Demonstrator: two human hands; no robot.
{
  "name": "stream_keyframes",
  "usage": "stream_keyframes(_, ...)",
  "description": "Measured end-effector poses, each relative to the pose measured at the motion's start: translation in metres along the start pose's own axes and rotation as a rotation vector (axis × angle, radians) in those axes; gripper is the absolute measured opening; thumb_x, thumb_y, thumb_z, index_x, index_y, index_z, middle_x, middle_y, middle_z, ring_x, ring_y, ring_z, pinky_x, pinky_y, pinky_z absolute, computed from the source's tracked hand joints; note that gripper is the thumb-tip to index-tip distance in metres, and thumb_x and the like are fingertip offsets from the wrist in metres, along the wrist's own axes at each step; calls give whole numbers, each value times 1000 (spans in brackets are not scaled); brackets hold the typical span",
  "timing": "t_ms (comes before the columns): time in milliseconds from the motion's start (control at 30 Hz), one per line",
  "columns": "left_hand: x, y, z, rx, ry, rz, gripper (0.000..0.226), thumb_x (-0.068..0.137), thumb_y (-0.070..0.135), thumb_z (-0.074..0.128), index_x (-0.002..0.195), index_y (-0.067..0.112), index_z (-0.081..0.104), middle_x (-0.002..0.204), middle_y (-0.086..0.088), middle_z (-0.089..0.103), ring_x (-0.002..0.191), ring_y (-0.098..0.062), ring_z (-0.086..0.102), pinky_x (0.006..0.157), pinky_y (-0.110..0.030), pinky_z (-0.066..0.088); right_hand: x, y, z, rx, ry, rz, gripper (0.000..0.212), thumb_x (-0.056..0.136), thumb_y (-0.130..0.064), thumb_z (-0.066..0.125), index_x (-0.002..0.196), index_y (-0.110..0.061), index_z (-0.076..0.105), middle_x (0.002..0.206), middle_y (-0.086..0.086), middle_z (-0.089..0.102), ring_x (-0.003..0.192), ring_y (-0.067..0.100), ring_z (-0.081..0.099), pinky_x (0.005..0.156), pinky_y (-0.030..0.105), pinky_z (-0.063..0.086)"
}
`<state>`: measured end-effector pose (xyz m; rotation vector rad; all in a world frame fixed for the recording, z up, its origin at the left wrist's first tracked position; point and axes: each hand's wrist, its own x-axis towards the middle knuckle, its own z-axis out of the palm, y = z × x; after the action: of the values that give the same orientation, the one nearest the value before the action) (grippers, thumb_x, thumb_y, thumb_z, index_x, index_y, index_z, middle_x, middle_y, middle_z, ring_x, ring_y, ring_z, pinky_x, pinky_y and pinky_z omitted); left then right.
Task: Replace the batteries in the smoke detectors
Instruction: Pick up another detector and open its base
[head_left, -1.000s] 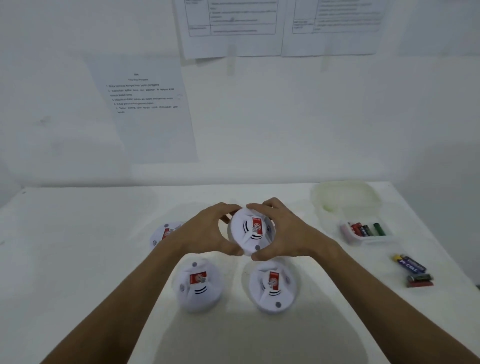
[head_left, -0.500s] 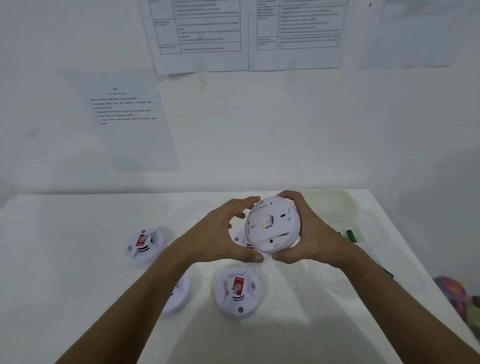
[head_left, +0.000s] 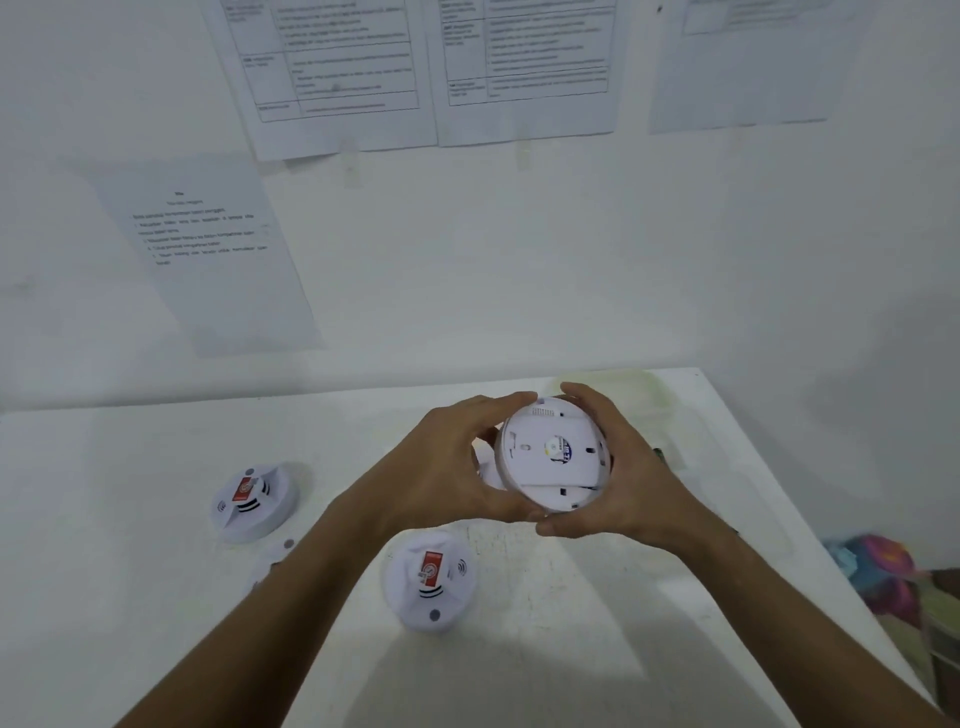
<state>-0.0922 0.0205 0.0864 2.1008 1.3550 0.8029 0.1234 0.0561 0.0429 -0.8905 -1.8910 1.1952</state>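
Note:
I hold a white round smoke detector (head_left: 553, 457) above the white table (head_left: 597, 613), its flat back side turned up toward me. My left hand (head_left: 447, 467) grips its left rim with thumb below and fingers over the top. My right hand (head_left: 618, 467) grips the right rim the same way. Another detector (head_left: 430, 584) with a red label lies on the table below my hands. A second one (head_left: 254, 501) lies at the left. My left forearm mostly hides a third detector (head_left: 272, 558).
A pale plastic container (head_left: 644, 395) stands behind my right hand, mostly hidden. Printed sheets (head_left: 332, 73) hang on the white wall. The table's right edge runs down past colourful objects (head_left: 883, 577) on the floor side.
I lifted the detector off the table and turned it over, so its back now faces me. The camera view swung left and up; the batteries at the right went out of view.

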Motion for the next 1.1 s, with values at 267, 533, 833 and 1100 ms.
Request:
stream_keyframes(267,19,27,34,-78,-88,-23,72,70,31,84,134,34,51,122,20,62,104,-7,64,80,-27,57,-29,12,-47,52,25,-19,108,43,-2,95,136,-25,44,123,-17,60,116,9,58,83,20,53)
stream_keyframes(533,32,57,69,55,8,-80,60,70,38,83,124,29,58,109,16,65,85,3,66,72,-11,52,-44,25,-74,14,24,-50,90,49,-2,91,129,-22,53,120,-15,62,112,10,60,84,18,51)
stream_keyframes(833,39,63,85,47,144,-246,57,63,45,86,112,32,60,109,16,65,74,0,68,68,-19,57,-48,40,-81,118,100,21,89,49,-23,89,125,-27,43,122,-5,59,110,19,61,78,34,58)
stream_keyframes(1100,40,73,81,-367,213,-393,34,85,14,65,119,21,63,115,3,65,80,-13,73,78,-39,61,-37,45,-79,215,149,11,93,52,-19,88,134,-24,43,129,-5,58,123,18,56,98,39,52)
